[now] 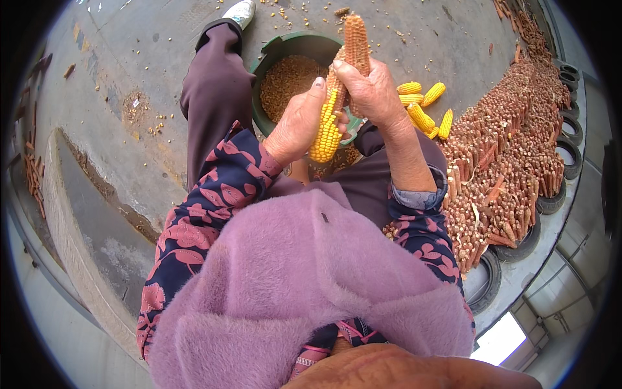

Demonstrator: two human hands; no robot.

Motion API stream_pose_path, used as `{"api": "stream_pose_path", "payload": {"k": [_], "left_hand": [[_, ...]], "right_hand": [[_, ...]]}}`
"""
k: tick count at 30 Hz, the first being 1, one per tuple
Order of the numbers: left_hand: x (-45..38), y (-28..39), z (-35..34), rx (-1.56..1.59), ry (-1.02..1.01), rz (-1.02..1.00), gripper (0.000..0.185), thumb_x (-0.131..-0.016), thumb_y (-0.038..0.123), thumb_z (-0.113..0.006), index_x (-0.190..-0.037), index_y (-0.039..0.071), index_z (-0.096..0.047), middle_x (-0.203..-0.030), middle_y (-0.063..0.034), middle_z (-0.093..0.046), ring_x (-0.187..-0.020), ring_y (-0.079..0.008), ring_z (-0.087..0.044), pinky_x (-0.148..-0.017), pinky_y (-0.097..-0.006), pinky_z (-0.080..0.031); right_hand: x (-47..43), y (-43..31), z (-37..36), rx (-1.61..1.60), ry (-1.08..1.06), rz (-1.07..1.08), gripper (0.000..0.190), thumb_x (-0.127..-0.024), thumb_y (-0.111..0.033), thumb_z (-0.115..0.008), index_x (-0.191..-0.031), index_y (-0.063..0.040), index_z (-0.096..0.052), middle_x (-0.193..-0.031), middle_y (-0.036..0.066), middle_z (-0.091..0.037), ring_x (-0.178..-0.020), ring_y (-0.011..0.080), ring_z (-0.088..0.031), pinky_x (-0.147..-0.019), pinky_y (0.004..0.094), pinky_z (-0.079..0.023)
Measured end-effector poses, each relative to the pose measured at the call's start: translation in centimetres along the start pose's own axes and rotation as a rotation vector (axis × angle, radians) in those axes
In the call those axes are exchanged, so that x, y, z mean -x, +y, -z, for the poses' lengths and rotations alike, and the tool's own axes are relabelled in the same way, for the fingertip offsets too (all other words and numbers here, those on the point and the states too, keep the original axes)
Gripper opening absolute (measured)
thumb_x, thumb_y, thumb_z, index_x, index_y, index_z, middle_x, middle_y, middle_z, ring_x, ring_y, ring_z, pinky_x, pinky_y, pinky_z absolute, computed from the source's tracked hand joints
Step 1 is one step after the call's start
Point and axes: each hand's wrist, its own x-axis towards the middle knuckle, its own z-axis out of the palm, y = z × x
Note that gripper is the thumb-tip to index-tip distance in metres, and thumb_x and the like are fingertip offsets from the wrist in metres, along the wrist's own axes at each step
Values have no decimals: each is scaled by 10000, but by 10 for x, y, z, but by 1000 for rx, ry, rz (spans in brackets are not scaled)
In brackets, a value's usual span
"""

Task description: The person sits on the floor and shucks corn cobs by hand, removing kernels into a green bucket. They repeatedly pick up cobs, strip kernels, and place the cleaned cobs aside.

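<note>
My left hand (300, 119) grips an ear of corn (326, 133); yellow kernels cover its lower part, while its upper part is stripped. In my right hand (371, 92) is a bare reddish corn cob (356, 44), pressed against the ear, its top end sticking up above the fist. Both hands are over the near right side of a green tub (260, 104), which holds a layer of loose kernels (289, 82). Part of the ear's far side is hidden by my fingers and the cob.
Several yellow ears of corn (420, 116) lie right of the tub. A large heap of bare cobs (505, 160) fills the right side, edged by tires (569, 155). Loose kernels (155, 129) dot the concrete floor. A curved concrete edge (73, 228) lies at left.
</note>
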Motion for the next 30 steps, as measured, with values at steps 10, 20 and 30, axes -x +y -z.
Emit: {"api": "stream_pose_path", "payload": {"k": [10,20,30], "left_hand": [[-1,3,-1,282,-142,42,543,-1092,461,-382,-1335,0,-533,-1154,-155,-656,-1014,-260,-689,-973,-447,-557],[1,2,3,125,-228,-10,556,-1090,442,-418,-1402,-13,-488,-1263,-173,-637,-1097,-276,-679,-980,-425,-557],[5,5,-8,33,-176,-9,576,-1084,451,-434,-1426,-12,-449,-1276,-194,-611,-1165,-296,-646,-986,-475,-566]], "right_hand": [[2,-9,8,-133,49,-41,268,-996,-290,-610,-984,-30,-673,-847,20,-669,-698,77,-601,-608,241,-484],[0,-6,14,-126,27,-43,296,-985,-289,-618,-1014,-1,-677,-870,40,-674,-765,103,-633,-697,251,-513],[-2,-6,18,-189,102,-24,286,-985,-271,-605,-1029,6,-666,-893,60,-679,-776,123,-646,-723,270,-527]]}}
